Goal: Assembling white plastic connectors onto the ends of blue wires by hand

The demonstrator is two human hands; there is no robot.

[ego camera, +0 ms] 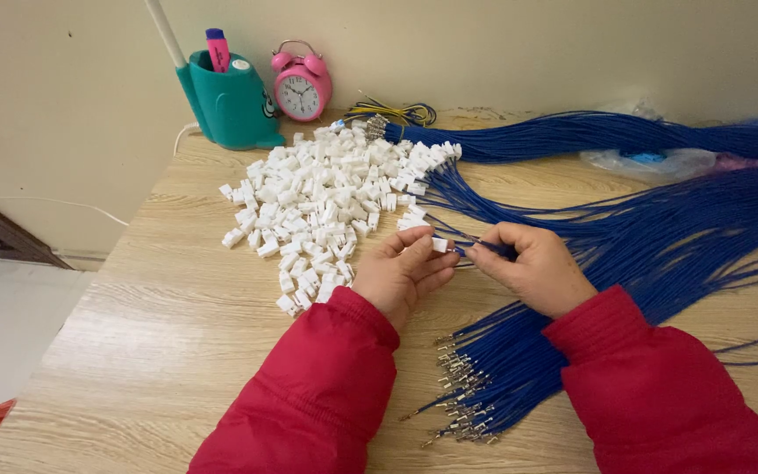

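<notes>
White connector (439,245) sits pinched in the left hand (404,272); the right hand (532,266), at its 3 o'clock, grips a blue wire (484,248) meeting it. A heap of white connectors (326,202) lies at 11 o'clock, blue wire bundles (660,237) at 2 o'clock, on the wooden table (160,342).

The blue wires (660,219) run off the right edge, the wire end inside the right hand (532,268) is hidden, and the clear bag (651,162) lies partly buried beneath them.
</notes>
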